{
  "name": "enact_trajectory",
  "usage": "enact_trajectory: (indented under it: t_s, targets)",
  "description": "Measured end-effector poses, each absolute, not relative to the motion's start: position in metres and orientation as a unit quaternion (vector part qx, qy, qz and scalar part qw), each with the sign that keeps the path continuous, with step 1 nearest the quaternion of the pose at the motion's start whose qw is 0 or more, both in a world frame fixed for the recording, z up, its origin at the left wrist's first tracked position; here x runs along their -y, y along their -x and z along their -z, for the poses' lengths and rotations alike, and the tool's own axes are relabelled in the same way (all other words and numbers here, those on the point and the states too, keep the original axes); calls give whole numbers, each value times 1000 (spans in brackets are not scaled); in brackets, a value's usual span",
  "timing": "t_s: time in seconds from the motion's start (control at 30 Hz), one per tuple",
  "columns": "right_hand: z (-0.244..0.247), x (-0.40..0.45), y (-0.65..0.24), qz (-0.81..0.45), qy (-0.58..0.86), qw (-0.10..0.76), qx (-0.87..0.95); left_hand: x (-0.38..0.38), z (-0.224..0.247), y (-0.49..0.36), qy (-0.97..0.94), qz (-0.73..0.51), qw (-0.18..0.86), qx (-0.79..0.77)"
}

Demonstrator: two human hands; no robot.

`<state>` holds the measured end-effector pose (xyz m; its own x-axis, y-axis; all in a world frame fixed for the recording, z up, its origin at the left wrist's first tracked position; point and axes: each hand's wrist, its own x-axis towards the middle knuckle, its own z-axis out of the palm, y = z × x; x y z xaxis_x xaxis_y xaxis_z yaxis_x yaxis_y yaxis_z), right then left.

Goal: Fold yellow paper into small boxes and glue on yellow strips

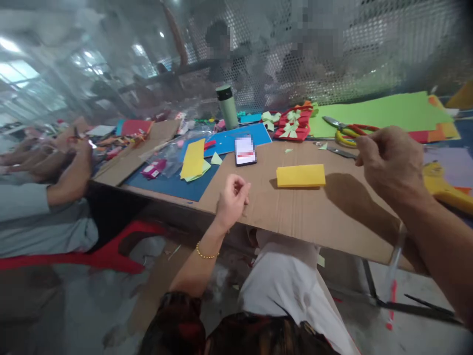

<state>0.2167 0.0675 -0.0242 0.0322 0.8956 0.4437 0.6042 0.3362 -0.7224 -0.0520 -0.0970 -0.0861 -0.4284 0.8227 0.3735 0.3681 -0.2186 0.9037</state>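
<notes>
- And here's the left hand point(232, 201), just over the front of the cardboard sheet point(254, 212), its fingers curled in close to the thumb with nothing showing between them.
- Over to the right hand point(393, 160), raised above the cardboard, fingers bent and drawn together; whether they grip anything, I cannot tell.
- Right by those fingers, a dark blade point(342, 153) points left; its far end disappears behind the hand.
- Just beyond, scissors point(349, 132) with red and yellow handles lie partly over the big green sheet point(380, 112).
- Centre stage between the 2 hands: the folded yellow paper point(301, 176), flat on the cardboard, apart from both.
- Past the left hand, a phone point(245, 151) shows a lit screen, near the blue sheet point(221, 140).
- Farther back on the worktop point(168, 192), a green flask point(228, 109) stands upright, with red pieces point(295, 127) bearing pale green bows off to its right.
- Out left, a yellow strip point(192, 159) overlaps pale green paper, and a co-worker's arm point(76, 172) reaches over the same long row of materials.
</notes>
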Motion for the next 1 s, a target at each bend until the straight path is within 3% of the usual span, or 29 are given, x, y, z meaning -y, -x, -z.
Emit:
enact_trajectory:
  t_s: [0.13, 0.2, 0.27, 0.4, 0.57, 0.8, 1.0]
  targets:
    - [41, -79, -223, -117, 506, 497, 695, 95, 87, 51, -527, -545, 265, -596]
    - [48, -87, -230, -73, 484, 486, 724, 93, 75, 61, -557, -469, 219, -649]
    - [53, -93, -237, -30, 474, 465, 747, 90, 59, 82, -562, -331, 100, -752]
    - [54, -98, -240, -10, 466, 481, 742, 77, 27, 143, -472, -243, -26, -847]
    - [59, -100, -233, -12, 411, 502, 761, 45, 17, 195, -371, -132, -35, -919]
    - [56, -89, -224, -42, 394, 496, 773, 31, 30, 211, -375, -67, -21, -924]
    - [53, -92, -228, -37, 416, 488, 766, 40, 7, 221, -425, -63, -56, -901]
